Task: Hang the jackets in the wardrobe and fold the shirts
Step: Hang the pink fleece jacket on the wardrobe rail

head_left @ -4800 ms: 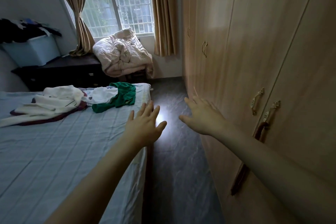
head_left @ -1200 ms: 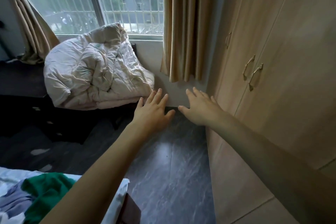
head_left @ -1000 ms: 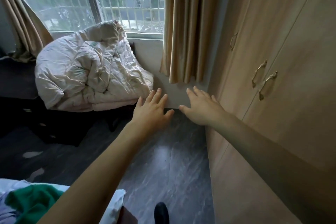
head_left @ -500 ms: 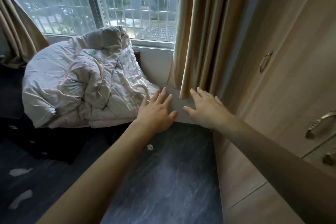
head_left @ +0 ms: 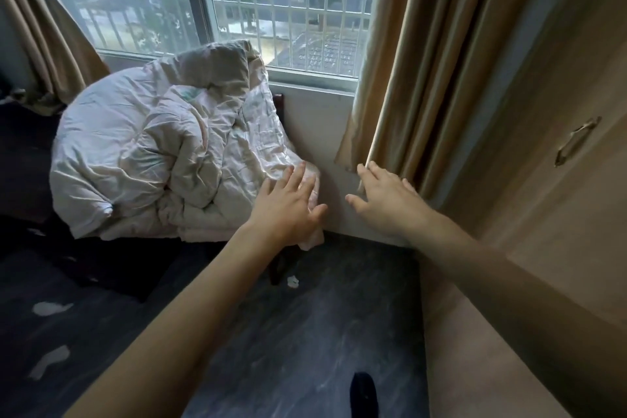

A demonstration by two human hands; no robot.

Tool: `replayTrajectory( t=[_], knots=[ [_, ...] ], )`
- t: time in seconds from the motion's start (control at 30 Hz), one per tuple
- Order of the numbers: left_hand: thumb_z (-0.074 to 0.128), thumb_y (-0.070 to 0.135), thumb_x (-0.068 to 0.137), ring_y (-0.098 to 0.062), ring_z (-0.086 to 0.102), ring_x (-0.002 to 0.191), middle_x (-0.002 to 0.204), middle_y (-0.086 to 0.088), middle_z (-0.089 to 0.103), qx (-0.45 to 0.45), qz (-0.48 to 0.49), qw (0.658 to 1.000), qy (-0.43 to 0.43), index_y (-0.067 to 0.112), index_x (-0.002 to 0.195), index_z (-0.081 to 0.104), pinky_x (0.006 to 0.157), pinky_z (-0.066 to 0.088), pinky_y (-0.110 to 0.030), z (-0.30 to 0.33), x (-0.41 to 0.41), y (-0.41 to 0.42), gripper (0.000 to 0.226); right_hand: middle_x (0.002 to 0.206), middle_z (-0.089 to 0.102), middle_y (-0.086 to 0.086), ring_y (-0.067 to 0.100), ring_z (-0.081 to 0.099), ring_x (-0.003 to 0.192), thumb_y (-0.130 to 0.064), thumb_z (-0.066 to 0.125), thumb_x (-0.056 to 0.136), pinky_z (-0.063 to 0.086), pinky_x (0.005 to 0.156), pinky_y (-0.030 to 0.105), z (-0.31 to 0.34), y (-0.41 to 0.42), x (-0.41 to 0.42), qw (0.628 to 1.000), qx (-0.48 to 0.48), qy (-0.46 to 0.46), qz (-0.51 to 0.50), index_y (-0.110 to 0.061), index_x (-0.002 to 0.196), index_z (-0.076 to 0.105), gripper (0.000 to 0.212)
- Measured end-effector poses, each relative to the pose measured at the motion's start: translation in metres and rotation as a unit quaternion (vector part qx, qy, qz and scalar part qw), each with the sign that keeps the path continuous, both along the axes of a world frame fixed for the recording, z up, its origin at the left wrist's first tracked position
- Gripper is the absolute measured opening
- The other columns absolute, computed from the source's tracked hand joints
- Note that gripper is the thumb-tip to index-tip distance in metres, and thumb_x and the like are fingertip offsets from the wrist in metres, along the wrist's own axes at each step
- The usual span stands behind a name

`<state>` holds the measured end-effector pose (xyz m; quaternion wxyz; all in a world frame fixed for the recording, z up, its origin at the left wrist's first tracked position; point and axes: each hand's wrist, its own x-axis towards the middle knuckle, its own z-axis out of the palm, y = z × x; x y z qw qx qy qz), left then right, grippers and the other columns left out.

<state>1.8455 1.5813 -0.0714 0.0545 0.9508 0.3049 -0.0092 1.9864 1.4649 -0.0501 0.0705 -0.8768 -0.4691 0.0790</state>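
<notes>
Both arms stretched forward, palms down, over dark floor [head_left: 305,332]. Left hand [head_left: 288,207] with fingers straight and slightly spread, holding nothing; seen in front of the lower right edge of a crumpled pale quilt [head_left: 163,153], contact not determinable. Right hand [head_left: 386,204] likewise flat, fingers extended, thumb out to the left, empty; fingertips just below the hem of the tan curtain [head_left: 417,71], touching or not cannot be told. Hands near each other, a gap of white wall [head_left: 322,132] between them.

Wardrobe [head_left: 556,180] along the right side, doors closed, one brass handle [head_left: 575,142] visible above and right of the right hand, well apart from it. Right forearm running alongside the wardrobe front. Jackets and shirts out of view.

Barred window [head_left: 288,3] above quilt. Second curtain [head_left: 44,37] at far left. Dark toe [head_left: 364,394] at bottom edge. Small white scrap [head_left: 292,281] on floor below left hand.
</notes>
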Motion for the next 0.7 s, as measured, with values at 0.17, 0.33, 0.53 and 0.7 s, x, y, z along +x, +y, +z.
replayTrajectory(
  t=[0.17, 0.33, 0.53, 0.7],
  knots=[
    [0.025, 0.054, 0.098, -0.016, -0.01, 0.148, 0.161, 0.0, -0.016, 0.004, 0.044, 0.999, 0.007, 0.021, 0.155, 0.003, 0.12, 0.004, -0.048, -0.009, 0.019, 0.034, 0.069, 0.161, 0.009, 0.005, 0.022, 0.011, 0.147, -0.053, 0.037, 0.096, 0.012, 0.119, 0.046, -0.004, 0.044, 0.03, 0.999, 0.008, -0.002, 0.048, -0.019, 0.153, 0.011, 0.071],
    [0.027, 0.056, 0.097, -0.014, -0.01, 0.148, 0.159, 0.002, -0.022, 0.001, 0.098, 0.995, -0.01, 0.023, 0.154, 0.006, 0.119, 0.004, -0.047, -0.015, 0.046, 0.066, 0.069, 0.159, 0.018, 0.007, 0.023, 0.018, 0.146, -0.05, 0.04, 0.096, 0.017, 0.118, 0.045, -0.005, 0.091, 0.071, 0.994, 0.038, -0.003, 0.104, -0.014, 0.151, 0.02, 0.07],
    [0.027, 0.054, 0.098, -0.015, -0.008, 0.148, 0.161, 0.003, -0.017, -0.015, 0.174, 0.985, -0.011, 0.024, 0.154, 0.001, 0.119, 0.003, -0.048, -0.015, 0.077, 0.102, 0.069, 0.159, 0.019, 0.007, 0.026, 0.021, 0.144, -0.046, 0.042, 0.097, 0.018, 0.119, 0.041, -0.008, 0.153, 0.107, 0.98, 0.052, 0.014, 0.191, -0.014, 0.151, 0.022, 0.066],
    [0.027, 0.055, 0.098, -0.011, -0.01, 0.148, 0.162, 0.005, -0.01, -0.037, 0.246, 0.968, 0.004, 0.025, 0.155, 0.002, 0.12, 0.001, -0.047, -0.035, 0.077, 0.12, 0.069, 0.144, 0.039, 0.006, 0.028, 0.04, 0.129, -0.041, 0.044, 0.095, 0.032, 0.106, 0.04, -0.031, 0.197, 0.105, 0.961, 0.036, 0.018, 0.275, -0.013, 0.141, 0.037, 0.054]
  ],
)
